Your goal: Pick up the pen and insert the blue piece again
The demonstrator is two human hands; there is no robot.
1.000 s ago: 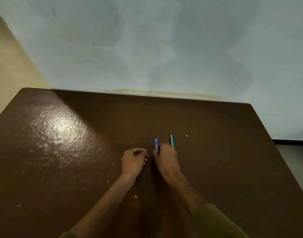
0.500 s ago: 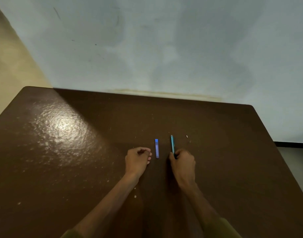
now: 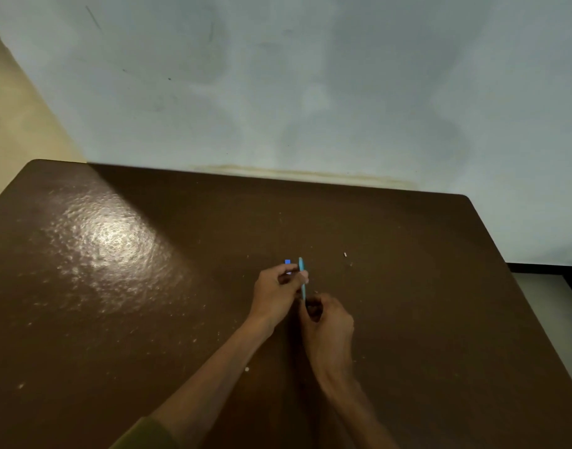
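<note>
Head view only: looking forward and down from above, fairly near, worktop (image 3: 116, 319) filling lower frame, wall (image 3: 310, 92) across upper frame.

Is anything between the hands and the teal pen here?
Nothing visible. The right hand grips the teal pen at its near end, and the left hand pinches it higher up. A blue piece shows just behind the left hand's fingers, on the table.
</note>
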